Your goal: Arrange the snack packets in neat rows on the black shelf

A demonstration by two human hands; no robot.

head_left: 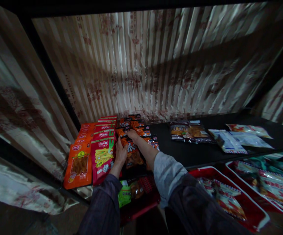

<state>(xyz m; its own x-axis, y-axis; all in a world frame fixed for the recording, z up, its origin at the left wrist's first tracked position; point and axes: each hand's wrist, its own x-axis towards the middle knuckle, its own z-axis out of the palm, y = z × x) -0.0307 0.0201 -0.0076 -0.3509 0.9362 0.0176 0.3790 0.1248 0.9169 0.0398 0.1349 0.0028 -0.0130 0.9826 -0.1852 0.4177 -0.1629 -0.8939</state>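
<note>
An orange-and-black snack packet (133, 158) lies at the front of a row of similar packets on the black shelf. My left hand (121, 152) grips its left edge, fingers closed and partly hidden. At its top edge is my right hand (133, 135), reaching across with the fingertips closed on the packet; they are hard to make out in the dim light. Directly left is a row of overlapping red packets with yellow strips pictured (103, 156). Beyond those stands a row of orange packets (79, 164). More orange-and-black packets (143, 131) lie to the right.
Dark brown packets (191, 132) lie mid-shelf (178, 155), with white-backed packets (229, 142) farther right. Below the shelf edge are red baskets (251, 209) of snacks and a green packet (124, 195). A black post (50, 78) and striped curtain (141, 65) enclose the shelf.
</note>
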